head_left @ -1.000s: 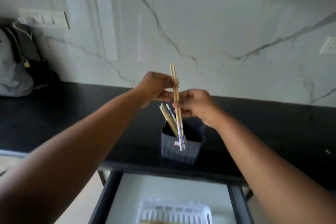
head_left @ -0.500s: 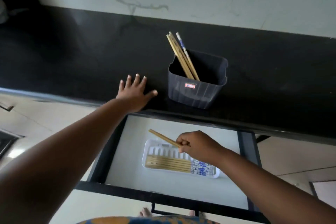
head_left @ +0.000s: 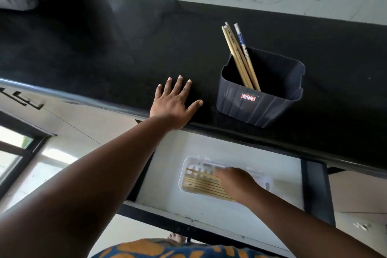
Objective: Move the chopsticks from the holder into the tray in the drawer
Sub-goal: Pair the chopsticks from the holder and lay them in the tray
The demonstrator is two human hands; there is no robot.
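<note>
With several chopsticks (head_left: 204,185) lying in the tray (head_left: 184,174) and a few left in the holder (head_left: 259,107), the right hand (head_left: 234,182) apparently pinches one there, grip blurred; left hand (head_left: 174,103) rests spread on counter (head_left: 104,58).

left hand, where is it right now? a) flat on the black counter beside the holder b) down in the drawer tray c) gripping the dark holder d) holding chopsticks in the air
a: the left hand lies with fingers spread on the black counter, just left of the dark holder and not touching it.
</note>
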